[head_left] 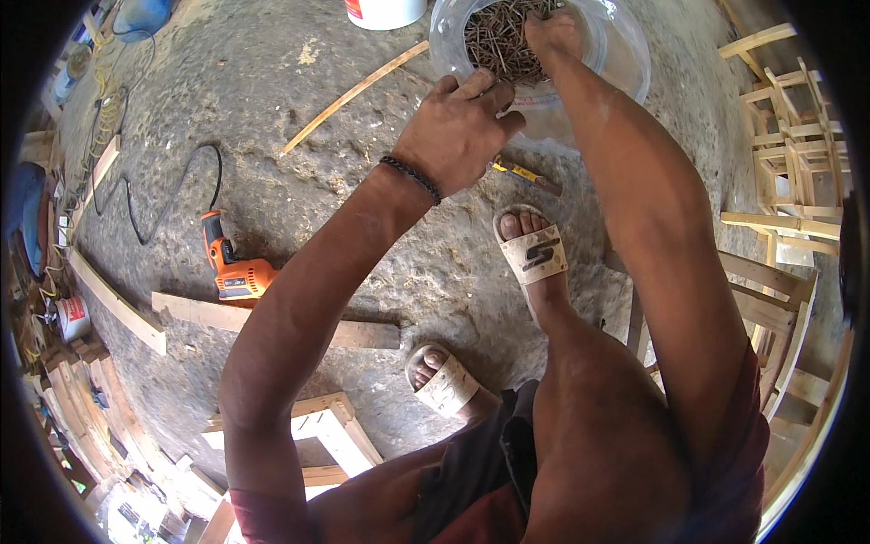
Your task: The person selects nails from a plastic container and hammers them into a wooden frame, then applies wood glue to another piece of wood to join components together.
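Observation:
A clear plastic tub (632, 56) stands at the far side, with a heap of brownish nails (498, 41) in it. My right hand (555, 38) reaches inside, its curled fingers closed among the nails and the fingertips partly hidden. At the tub's near rim is my left hand (460, 131), a dark braided band round its wrist. Its fingers are bent and closed; whatever they hold is hidden. Below the tub, between my hands and my right foot, lies a small yellow-and-dark hand tool (527, 176) on the rough floor.
An orange corded power drill (243, 276) lies left of my left forearm, by a wooden board (199, 311). A thin wood strip (353, 97) lies left of the tub, near a white bucket (385, 13). Wooden frames (797, 136) stand at right; another frame (340, 426) lies near my feet.

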`<control>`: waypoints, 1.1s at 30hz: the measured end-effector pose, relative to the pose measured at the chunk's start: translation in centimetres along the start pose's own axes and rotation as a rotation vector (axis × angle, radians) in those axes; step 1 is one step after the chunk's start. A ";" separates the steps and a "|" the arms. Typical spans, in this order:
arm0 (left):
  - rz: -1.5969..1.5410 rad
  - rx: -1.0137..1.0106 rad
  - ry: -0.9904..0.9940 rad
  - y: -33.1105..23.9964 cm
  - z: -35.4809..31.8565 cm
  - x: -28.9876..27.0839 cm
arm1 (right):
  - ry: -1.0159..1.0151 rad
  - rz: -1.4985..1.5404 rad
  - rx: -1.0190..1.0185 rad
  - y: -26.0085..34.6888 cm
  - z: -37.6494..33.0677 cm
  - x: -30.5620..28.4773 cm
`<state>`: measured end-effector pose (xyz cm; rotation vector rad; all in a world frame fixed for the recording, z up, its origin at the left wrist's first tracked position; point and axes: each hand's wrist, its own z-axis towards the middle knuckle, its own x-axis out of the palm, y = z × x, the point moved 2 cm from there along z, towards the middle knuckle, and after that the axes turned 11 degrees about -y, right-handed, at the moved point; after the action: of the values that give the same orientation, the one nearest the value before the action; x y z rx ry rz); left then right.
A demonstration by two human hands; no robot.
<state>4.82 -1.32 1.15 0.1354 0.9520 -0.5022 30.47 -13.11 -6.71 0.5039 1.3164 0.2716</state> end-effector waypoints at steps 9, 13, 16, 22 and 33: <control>0.008 -0.008 0.032 -0.1 -0.1 0.0 | -0.050 0.035 -0.075 -0.8 -0.1 0.3; 0.000 -0.008 0.025 -0.1 -0.3 0.1 | -0.129 -0.022 -0.198 -0.9 -0.4 0.8; 0.007 -0.002 0.030 -0.2 -0.3 -0.1 | -0.114 0.020 -0.156 -1.1 -1.0 0.3; 0.006 0.006 0.042 -0.1 -0.8 0.0 | -0.056 0.032 0.007 -0.3 -4.1 0.8; 0.021 0.040 0.060 -0.6 -1.4 0.3 | 0.194 0.775 0.411 0.6 -8.3 0.2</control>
<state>3.60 -1.52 0.11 0.1973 0.9980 -0.5003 22.57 -10.85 -7.98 1.3658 1.3186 0.7073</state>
